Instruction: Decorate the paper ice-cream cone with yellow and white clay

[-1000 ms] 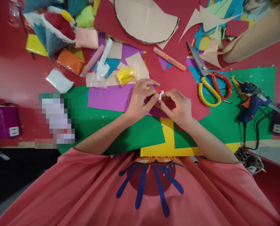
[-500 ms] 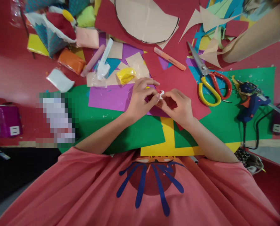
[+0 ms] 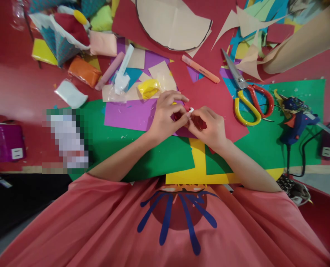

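Observation:
My left hand [image 3: 167,115] and my right hand [image 3: 211,128] meet over red and purple sheets, fingertips almost touching. Between them is a small curved white piece of what looks like modelling clay [image 3: 191,110], pinched by thumb and finger on both sides; the fingers partly hide it. Just beyond my left hand lies an opened packet of yellow clay [image 3: 149,89]. White clay [image 3: 121,82] in clear film sits farther left, against a pale stick-like tube [image 3: 126,58]. An orange marker [image 3: 200,69] rests on the red paper [image 3: 206,92] beyond my hands.
Scissors [image 3: 241,83] with red and yellow handles lie open at right. A blue glue gun [image 3: 296,128] with a cord stands right of them. Wrapped clay packs [image 3: 84,71] and a cone-shaped craft [image 3: 59,37] crowd the upper left. A rolled beige sheet [image 3: 300,44] is upper right.
The fingers have shifted slightly around the white piece, and less of it shows between them. My right hand has moved a little to the left.

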`<state>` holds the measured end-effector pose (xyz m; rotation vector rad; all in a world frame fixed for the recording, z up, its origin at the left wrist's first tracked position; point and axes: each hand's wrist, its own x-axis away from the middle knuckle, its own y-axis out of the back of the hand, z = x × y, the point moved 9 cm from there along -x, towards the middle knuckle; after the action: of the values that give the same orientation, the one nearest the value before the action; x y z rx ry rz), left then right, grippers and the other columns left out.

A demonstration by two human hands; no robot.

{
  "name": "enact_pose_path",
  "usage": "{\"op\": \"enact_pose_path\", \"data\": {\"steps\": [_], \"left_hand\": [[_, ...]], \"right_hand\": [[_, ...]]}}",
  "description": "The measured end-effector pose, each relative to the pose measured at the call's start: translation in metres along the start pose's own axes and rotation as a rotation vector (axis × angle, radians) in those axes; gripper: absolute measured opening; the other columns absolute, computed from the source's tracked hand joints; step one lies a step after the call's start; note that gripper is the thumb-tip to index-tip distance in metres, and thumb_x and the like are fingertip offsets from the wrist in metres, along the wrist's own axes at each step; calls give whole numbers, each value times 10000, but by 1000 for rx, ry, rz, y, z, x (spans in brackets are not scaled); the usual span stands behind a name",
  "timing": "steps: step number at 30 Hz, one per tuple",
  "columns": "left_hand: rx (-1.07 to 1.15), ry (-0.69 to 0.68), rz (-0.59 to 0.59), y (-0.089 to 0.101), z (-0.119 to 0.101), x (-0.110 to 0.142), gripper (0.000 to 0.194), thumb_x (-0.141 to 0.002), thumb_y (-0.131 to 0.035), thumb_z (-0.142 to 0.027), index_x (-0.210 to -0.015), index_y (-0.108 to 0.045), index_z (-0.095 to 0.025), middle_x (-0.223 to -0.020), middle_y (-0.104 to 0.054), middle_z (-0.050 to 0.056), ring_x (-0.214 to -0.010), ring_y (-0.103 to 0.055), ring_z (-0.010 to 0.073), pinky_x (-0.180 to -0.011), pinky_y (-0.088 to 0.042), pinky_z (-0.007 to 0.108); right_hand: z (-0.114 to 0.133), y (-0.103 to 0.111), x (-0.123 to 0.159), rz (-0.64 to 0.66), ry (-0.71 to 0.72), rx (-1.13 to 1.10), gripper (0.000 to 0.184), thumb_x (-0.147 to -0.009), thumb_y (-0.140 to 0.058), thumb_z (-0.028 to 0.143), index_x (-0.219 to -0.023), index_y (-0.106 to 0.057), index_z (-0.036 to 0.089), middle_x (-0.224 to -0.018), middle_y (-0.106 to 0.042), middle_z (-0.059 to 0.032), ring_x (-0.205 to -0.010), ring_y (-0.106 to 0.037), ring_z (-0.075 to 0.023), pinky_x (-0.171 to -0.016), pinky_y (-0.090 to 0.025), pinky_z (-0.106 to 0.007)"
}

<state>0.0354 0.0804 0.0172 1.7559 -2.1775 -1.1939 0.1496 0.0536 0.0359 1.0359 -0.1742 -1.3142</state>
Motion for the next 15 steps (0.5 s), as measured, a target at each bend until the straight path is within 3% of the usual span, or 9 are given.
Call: {"op": "enact_pose_path", "data": {"steps": [8,15], "left_hand": [[-17,9,15,0,3,0,299,-927,-508,-444,-722,-614,-255,-1046,-701,11,-1114,-583,226,-1042,-441,506],[-20,10,11,1,0,1,352,-975,-393,-429,-730,-580,-258,-1046,-705,23,-1121,-580,222,-1020,-455,502]], "right_hand": [[-11,2,-2,70,-94,-168,84,-844,-590,269,-795,-554,211,-723,-637,15,-620,-578,-102,-573,-442,-229],[-2,2,-1,23,18,-27,132,-899,-564,322,-842,-579,204,-750,-677,-11,-638,-609,-106,-547,-430,-218]]}}
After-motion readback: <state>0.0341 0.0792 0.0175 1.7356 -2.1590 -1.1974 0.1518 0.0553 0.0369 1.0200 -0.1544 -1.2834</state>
